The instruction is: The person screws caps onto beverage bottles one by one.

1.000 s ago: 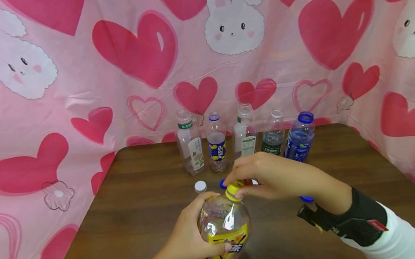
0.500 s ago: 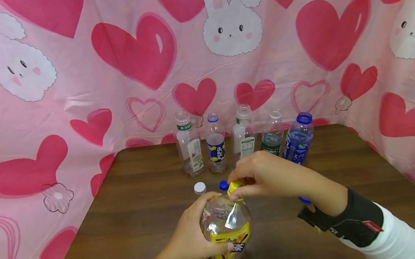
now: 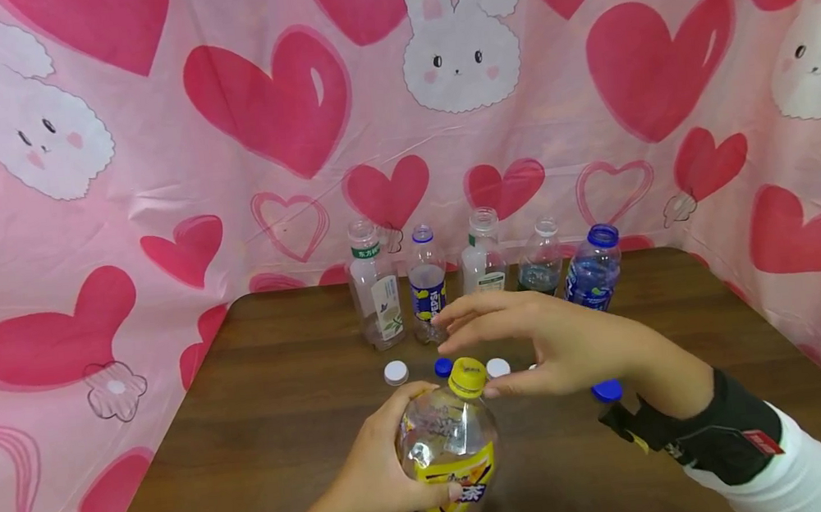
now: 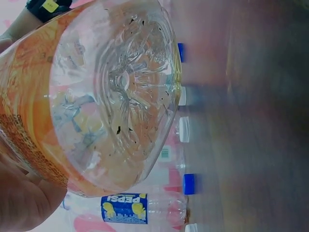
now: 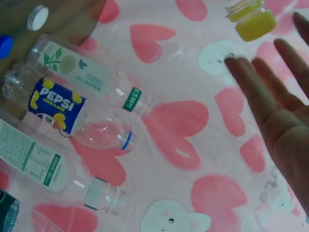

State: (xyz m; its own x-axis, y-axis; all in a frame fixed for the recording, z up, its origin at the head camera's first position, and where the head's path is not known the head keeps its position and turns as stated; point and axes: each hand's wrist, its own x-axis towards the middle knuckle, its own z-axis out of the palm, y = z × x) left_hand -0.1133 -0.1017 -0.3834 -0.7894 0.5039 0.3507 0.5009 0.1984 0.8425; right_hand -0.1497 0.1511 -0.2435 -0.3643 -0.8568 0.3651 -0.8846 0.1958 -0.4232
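A pink, patterned cloth fills the upper part of the head view. Below it spreads a dark brown table. In the lower middle of the frame a big bottle leans, its top toward the upper right; it is clear and round-shouldered, with bright highlights, a yellow label bearing dark characters, and orange colouring toward the bottom. The left wrist view shows its see-through base, moulded in ridges. The right hand, right of centre, has its fingers extended and holds nothing; its thumb is just beside the bottle's top. The left hand grips the bottle from the left, thumb across the label. Mid-frame, in a row, stand a clear bottle, a Pepsi bottle, another clear bottle, a green-labelled bottle partly covered by the right hand, and a blue bottle. Smallest come the caps: a yellow cap on the leaning bottle's neck, and, on the table, a wide blue cap at right, a white cap, another white cap and a small blue cap near the centre.
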